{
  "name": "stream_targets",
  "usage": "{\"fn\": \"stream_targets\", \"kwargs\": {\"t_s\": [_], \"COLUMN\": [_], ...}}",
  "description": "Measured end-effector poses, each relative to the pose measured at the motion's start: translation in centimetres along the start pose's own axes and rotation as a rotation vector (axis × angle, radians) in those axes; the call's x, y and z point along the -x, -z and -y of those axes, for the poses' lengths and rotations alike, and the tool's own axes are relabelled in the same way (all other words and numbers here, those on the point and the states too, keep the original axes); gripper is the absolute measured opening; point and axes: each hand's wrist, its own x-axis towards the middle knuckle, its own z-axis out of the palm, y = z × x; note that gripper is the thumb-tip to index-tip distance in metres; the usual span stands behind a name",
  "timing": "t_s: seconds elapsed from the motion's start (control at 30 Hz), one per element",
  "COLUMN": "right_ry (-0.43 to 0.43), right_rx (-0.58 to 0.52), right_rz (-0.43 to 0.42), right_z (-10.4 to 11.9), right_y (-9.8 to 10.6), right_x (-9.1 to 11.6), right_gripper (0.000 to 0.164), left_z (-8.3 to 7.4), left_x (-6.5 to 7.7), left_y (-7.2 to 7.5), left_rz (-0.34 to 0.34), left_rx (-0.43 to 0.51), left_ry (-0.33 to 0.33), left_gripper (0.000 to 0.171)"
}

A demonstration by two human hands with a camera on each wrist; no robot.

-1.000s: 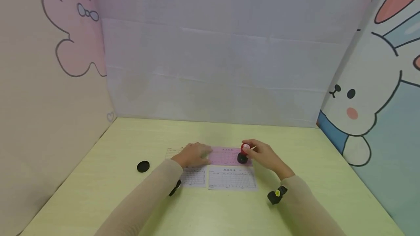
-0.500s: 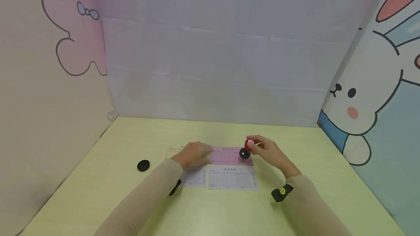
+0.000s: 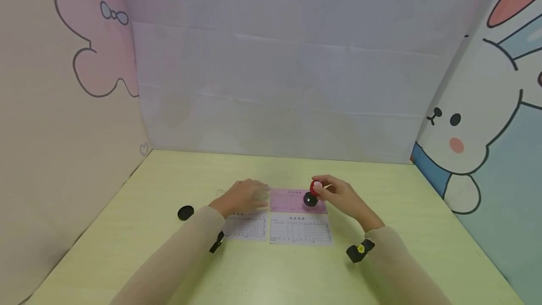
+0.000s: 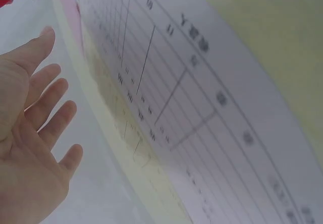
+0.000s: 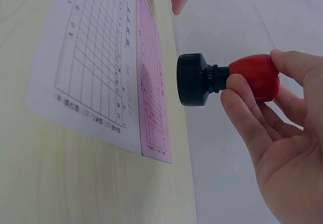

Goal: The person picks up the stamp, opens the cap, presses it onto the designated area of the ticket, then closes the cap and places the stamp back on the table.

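Observation:
My right hand (image 3: 344, 197) grips a stamp (image 5: 255, 75) by its red knob, fingers and thumb around it. The stamp's black base (image 5: 193, 80) hangs above the right part of a pink form (image 3: 281, 200), apart from the paper. A faint red mark (image 5: 151, 116) shows on that pink form in the right wrist view. My left hand (image 3: 242, 196) hovers over the left-hand papers with its fingers loosely spread, holding nothing. Beneath it lie a white form (image 3: 247, 229) and a pale yellow form (image 4: 133, 138), partly hidden in the head view.
A second white form (image 3: 300, 229) lies in front of the pink one. A round black lid (image 3: 185, 212) rests on the pale table (image 3: 271, 272) to the left. White sheeting (image 3: 275, 84) closes off the back, with cartoon-printed walls at both sides.
My left hand has come off the pink form's left edge and shifted left. The stamp in my right hand rose and went right, then came back left over the pink form.

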Motion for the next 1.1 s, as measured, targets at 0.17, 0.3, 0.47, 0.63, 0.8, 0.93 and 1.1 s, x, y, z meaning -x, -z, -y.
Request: {"fn": "stream_targets", "kwargs": {"t_s": [0.17, 0.3, 0.47, 0.63, 0.8, 0.93, 1.1], "right_ry": [0.033, 0.057, 0.043, 0.026, 0.037, 0.060, 0.065], "right_rx": [-0.007, 0.001, -0.013, -0.025, -0.023, -0.019, -0.019], "right_rz": [0.006, 0.016, 0.029, 0.046, 0.044, 0.046, 0.046], "right_z": [0.2, 0.4, 0.7, 1.0, 1.0, 1.0, 1.1], "right_y": [-0.5, -0.9, -1.1, -1.4, -1.6, -1.6, -1.8], "right_x": [-0.2, -0.4, -0.6, -0.7, -0.8, -0.7, -0.7], "right_gripper": [0.043, 0.043, 0.043, 0.044, 0.042, 0.040, 0.041], "left_z": [0.6, 1.5, 2.7, 3.8, 4.6, 5.5, 6.8], "left_x": [1.5, 3.0, 4.8, 7.0, 9.3, 10.8, 12.5], "left_y": [1.3, 2.1, 2.4, 2.5, 2.5, 2.2, 1.8], "left_rz": [-0.021, -0.040, -0.051, -0.047, -0.033, -0.037, -0.062], "left_rx": [0.012, 0.009, -0.019, -0.026, -0.026, -0.055, -0.108], "left_ry": [0.012, 0.000, -0.023, -0.031, -0.026, -0.040, -0.067], "left_gripper": [0.049, 0.048, 0.047, 0.044, 0.042, 0.043, 0.047]}}
